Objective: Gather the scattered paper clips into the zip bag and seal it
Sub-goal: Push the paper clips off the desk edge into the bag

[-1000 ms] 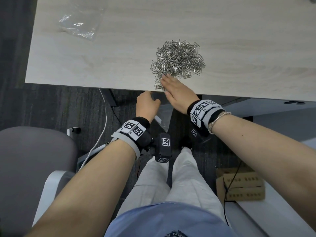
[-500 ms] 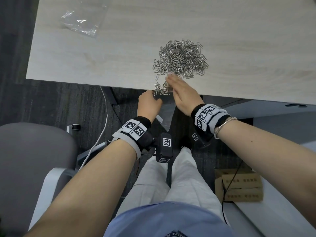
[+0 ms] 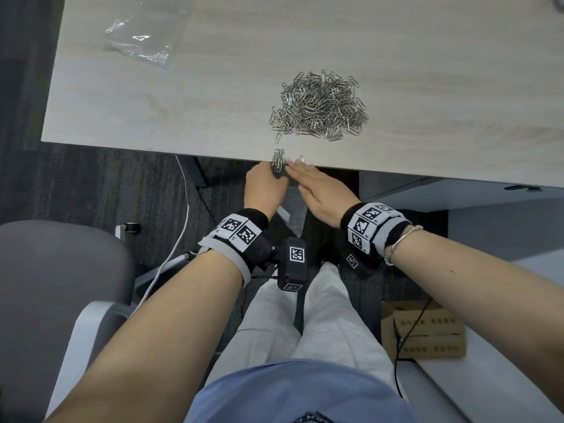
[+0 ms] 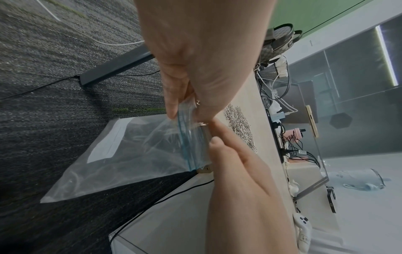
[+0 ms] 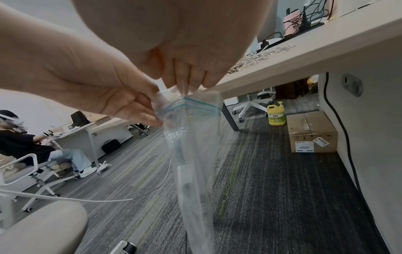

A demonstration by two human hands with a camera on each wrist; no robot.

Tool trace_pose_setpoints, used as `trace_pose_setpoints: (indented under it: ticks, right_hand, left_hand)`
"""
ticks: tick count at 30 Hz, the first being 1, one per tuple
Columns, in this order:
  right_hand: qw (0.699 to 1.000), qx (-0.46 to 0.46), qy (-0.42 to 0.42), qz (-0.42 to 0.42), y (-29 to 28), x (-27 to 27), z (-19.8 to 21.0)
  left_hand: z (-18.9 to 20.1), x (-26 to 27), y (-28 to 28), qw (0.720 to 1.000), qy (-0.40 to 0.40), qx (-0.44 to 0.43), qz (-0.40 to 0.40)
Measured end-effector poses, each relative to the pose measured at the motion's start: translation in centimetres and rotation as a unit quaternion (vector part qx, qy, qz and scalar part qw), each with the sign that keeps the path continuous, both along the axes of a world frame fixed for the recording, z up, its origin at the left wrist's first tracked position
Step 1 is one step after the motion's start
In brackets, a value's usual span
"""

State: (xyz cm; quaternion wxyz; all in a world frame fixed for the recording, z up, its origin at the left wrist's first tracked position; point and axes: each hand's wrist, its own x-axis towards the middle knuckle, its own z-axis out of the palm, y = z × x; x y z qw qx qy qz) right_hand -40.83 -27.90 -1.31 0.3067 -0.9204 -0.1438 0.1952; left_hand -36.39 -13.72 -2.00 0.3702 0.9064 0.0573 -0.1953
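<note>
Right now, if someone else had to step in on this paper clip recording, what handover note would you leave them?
Left hand: pinches the zip bag by its open mouth, held just below the table edge.
Right hand: flat, fingers straight, at the edge beside a small bunch of clips that sits right above the bag mouth.
Main clip pile: on the table, farther from the edge.
Second clear bag: lies at the far left of the table.
Done: bag opened and positioned; the bag looks nearly empty.
Left: sweep in the bunch, then the pile, then seal.

head: overhead, downward | wrists: close, under table edge (image 3: pixel 213 149)
</note>
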Motion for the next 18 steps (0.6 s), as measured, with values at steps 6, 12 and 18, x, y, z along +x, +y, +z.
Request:
trace_pose_setpoints:
  ticks: [6, 12, 18]
  right_hand:
    - [0.996, 0.009, -0.016, -0.093, -0.8, 1.4, 0.4]
    - [0.998, -0.051, 0.011, -0.024, 0.3, 1.4, -0.2]
    - [0.999, -0.002, -0.021, -0.03, 1.1, 2.7, 0.2]
  left_hand:
    - [0.2, -0.1, 0.0, 1.0, 0.0, 0.017, -0.002]
    - [0.1, -0.2, 0.0, 1.0, -0.002, 0.016, -0.006]
    - [0.0, 0.1, 0.6, 1.0, -0.003, 0.015, 0.002]
